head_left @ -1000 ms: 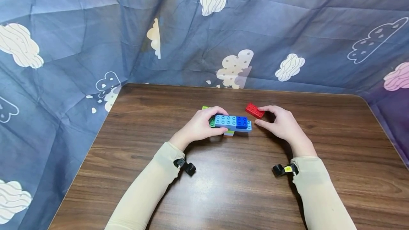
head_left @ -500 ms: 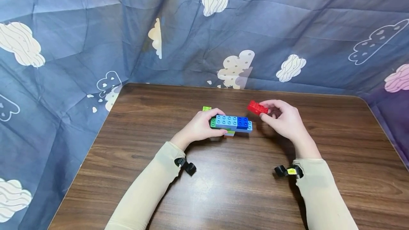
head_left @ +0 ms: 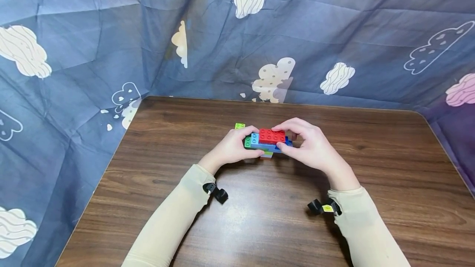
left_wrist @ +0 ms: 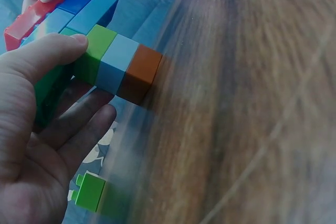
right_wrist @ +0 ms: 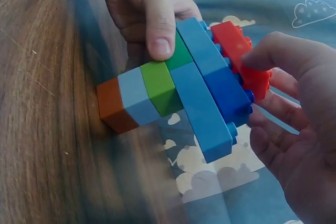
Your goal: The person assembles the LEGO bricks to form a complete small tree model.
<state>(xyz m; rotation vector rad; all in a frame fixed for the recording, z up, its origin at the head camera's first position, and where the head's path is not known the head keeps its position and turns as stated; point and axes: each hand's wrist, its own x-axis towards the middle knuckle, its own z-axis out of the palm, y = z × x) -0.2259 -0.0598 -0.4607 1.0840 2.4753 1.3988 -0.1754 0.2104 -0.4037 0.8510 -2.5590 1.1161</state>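
Observation:
My left hand (head_left: 231, 147) grips a stack of toy building bricks by its green brick (right_wrist: 180, 55), thumb in front. The stack's column has an orange-brown brick (right_wrist: 116, 106) at the bottom, then a pale blue brick (right_wrist: 137, 95) and a lime brick (right_wrist: 160, 88). A long blue brick (right_wrist: 203, 114) lies beside the green one; a light blue brick (head_left: 254, 138) and a dark blue brick (right_wrist: 228, 98) form the layer above. My right hand (head_left: 311, 147) pinches a red brick (head_left: 268, 136) over that layer. Studs show between them in the right wrist view, so it looks not fully seated.
A separate lime green brick (head_left: 240, 126) stands on the brown wooden table (head_left: 178, 127), just behind my left hand. A blue cloud-patterned cloth (head_left: 211, 52) hangs along the table's back and left edges.
My right hand has picked the red brick up off the table and carried it left, over the top of the stack. The left hand stays nearly still, holding the stack.

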